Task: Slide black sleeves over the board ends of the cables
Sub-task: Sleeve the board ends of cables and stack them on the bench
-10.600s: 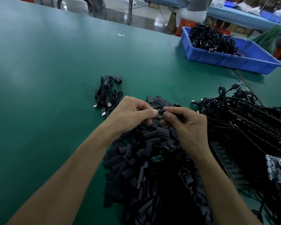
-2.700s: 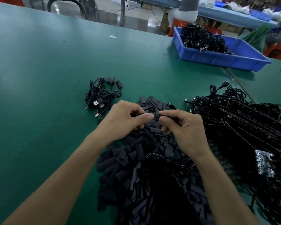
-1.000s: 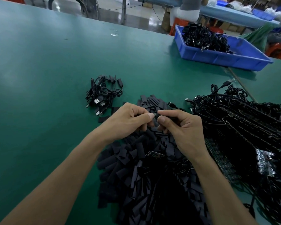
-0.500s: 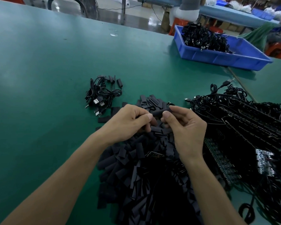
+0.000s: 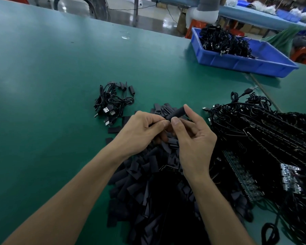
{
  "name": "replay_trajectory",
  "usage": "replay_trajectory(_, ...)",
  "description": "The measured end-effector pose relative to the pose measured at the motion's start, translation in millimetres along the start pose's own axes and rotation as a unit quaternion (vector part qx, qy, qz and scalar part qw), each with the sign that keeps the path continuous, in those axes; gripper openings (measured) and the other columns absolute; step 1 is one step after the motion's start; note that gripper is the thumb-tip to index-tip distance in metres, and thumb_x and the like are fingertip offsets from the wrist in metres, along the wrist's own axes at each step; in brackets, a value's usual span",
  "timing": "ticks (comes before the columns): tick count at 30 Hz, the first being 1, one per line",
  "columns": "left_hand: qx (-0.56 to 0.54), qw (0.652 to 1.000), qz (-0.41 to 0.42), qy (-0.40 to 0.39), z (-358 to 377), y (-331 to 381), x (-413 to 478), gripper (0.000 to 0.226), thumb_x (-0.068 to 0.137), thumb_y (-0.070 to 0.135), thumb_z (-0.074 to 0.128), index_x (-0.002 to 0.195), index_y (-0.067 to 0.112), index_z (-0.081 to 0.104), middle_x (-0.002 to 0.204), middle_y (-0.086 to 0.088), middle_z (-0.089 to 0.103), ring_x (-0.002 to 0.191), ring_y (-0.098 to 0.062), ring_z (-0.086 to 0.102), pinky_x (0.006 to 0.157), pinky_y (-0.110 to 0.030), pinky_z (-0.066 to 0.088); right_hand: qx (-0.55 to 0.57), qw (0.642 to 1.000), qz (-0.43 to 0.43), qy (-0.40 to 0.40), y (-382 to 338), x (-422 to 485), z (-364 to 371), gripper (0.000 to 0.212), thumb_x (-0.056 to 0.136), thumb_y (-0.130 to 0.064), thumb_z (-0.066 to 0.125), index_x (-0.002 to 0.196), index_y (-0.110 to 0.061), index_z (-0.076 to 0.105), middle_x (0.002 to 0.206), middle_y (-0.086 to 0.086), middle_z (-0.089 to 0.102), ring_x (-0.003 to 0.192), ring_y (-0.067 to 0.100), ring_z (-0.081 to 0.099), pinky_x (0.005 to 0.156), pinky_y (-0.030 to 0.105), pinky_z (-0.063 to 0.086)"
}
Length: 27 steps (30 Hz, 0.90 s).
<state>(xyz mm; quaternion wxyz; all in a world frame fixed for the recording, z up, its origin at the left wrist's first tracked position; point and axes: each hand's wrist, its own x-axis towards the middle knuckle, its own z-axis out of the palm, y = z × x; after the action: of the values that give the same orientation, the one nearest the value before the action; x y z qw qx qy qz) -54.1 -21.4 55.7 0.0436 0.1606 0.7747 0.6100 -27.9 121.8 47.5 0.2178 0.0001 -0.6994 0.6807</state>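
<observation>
Just above the pile of loose sleeves at mid-tabletop, my right hand has its grip pinched on one black sleeve between thumb and forefinger. My left hand pinches what I judge is a cable's board end, hidden by the fingers, at the sleeve's near mouth. I'd keep that mouth round, not squashed, and feed straight in; open tabletop lies left beyond the coiled bundle, while the cable heap crowds my right.

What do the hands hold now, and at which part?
The right hand pinches a sleeve, thumb by its near end, forefinger at its far end. The left hand seems to pinch the near end; the contact is hidden.
</observation>
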Motion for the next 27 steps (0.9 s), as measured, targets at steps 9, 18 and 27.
replay_trajectory(9, 0.004, 1.000, -0.018, -0.024, 4.8, 4.0, 2.9, 0.019, 0.099, 0.030, 0.062, 0.095, 0.014, 0.073, 0.080, 0.000, 0.075, 0.073, -0.014, 0.069, 0.071, -0.034, 0.058, 0.079, 0.996, 0.035, 0.023, -3.9, 6.5, -3.0, 0.031, 0.090, -0.005, 0.072, 0.108, -0.028, 0.062, 0.082, -0.003, 0.076, 0.076, 0.010, 0.072, 0.069, 0.020, 0.055)
replay_trajectory(18, 0.018, 0.999, -0.017, 0.037, -26.6, -2.2, 4.6, 0.025, 0.085, 0.004, 0.077, 0.098, 0.023, 0.070, 0.089, 0.003, 0.078, 0.079, -0.016, 0.075, 0.077, -0.030, 0.061, 0.047, 0.993, 0.105, -0.033, -9.6, 20.1, -24.7, 0.052, 0.092, -0.022, 0.071, 0.138, -0.025, 0.046, 0.089, 0.001, 0.077, 0.079, 0.015, 0.073, 0.068, 0.021, 0.054)
replay_trajectory(27, 0.069, 0.929, -0.029, 0.363, -80.6, -29.2, 50.9, 0.023, 0.094, 0.011, 0.066, 0.114, 0.022, 0.069, 0.093, 0.009, 0.072, 0.087, -0.016, 0.071, 0.086, -0.033, 0.057, -0.280, 0.822, 0.094, -0.488, -20.8, 14.3, -53.4, 0.036, 0.073, -0.051, 0.084, 0.106, -0.042, 0.072, 0.101, -0.024, 0.068, 0.093, -0.004, 0.064, 0.076, 0.012, 0.048)
